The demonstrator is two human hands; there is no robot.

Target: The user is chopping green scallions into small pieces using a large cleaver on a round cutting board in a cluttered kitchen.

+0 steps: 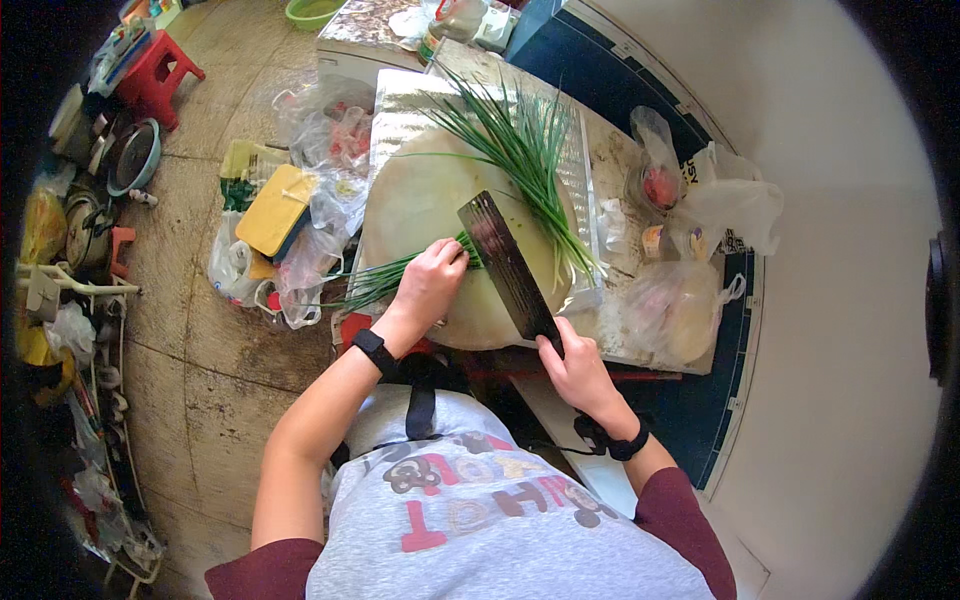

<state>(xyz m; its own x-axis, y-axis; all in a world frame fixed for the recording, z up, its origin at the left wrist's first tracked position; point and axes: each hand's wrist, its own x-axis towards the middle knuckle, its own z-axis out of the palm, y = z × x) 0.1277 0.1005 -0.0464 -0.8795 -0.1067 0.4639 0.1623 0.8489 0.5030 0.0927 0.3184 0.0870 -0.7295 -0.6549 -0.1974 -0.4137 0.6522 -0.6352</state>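
Note:
My left hand (433, 279) presses a bundle of green chives (386, 279) down on a round pale cutting board (420, 180). Their long leaves trail left past the board's rim. In my right hand (581, 367) is the handle of a dark-bladed cleaver (510, 270). The blade slants across the board just right of my left fingers, close to the bundle's cut end. A larger loose bunch of chives (525, 161) lies over the board's far right part, with white stem ends towards me. A few small green bits dot the board near the blade.
Silvery foil sheeting (401, 101) lies under the board on a worn table (619, 169). Plastic bags (675, 307) and small jars (653, 241) line its right side. Left of the table are more bags (330, 135) and a yellow-topped box (277, 208). A red stool (159, 75) stands farther off.

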